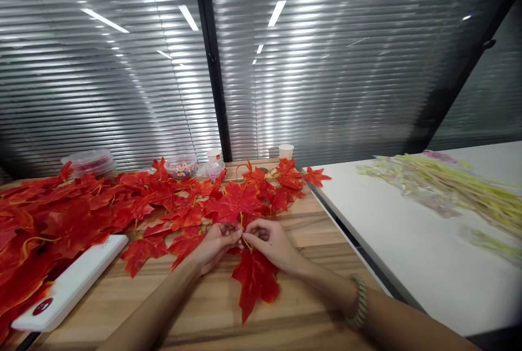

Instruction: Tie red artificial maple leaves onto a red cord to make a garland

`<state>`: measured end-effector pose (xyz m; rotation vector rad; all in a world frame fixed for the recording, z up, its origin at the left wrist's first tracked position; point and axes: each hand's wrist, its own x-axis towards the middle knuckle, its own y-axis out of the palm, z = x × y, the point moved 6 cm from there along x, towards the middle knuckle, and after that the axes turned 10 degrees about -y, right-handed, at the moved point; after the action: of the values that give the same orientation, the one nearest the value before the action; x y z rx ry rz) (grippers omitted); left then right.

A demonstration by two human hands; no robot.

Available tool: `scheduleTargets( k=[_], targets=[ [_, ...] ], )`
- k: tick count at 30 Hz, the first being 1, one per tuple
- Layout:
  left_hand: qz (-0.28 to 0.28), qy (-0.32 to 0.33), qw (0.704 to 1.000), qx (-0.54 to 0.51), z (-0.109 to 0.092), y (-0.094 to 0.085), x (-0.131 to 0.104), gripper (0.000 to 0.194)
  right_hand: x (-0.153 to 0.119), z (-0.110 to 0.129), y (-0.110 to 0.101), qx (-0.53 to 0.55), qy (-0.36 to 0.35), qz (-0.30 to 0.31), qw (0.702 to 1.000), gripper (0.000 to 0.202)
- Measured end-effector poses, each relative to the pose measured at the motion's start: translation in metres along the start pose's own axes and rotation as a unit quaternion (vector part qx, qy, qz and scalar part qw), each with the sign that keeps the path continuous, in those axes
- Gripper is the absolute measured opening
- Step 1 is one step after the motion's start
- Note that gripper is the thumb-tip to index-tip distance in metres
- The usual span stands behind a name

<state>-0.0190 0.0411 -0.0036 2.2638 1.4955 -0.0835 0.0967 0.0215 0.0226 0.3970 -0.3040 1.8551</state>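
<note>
Both hands meet over the wooden table, pinching thin yellow stems between two red artificial maple leaves. My left hand (220,243) has its thumb and fingers closed on the stem from the left. From the right, my right hand (271,242) pinches the same spot, a coiled band (359,302) around its wrist. One maple leaf (238,201) spreads just beyond the fingers. Another maple leaf (256,280) hangs toward me below them. The exact joint between the stems is partly hidden by my fingertips.
Red leaves cover the left and back of the wooden table (196,313). A white power strip (73,280) lies at left. Along the back stand plastic tubs (92,163), a bead container (181,167) and a paper cup (286,151). Yellow stems (460,182) lie on the white table (367,220).
</note>
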Motion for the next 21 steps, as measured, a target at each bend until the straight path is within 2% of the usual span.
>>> scheduleTargets(
  k=[21],
  targets=[
    [0.014,0.006,1.000,0.015,-0.0006,-0.0003,0.0010,0.023,0.0004,0.0007,0.0021,-0.013,0.001,0.017,1.000,0.014]
  ],
)
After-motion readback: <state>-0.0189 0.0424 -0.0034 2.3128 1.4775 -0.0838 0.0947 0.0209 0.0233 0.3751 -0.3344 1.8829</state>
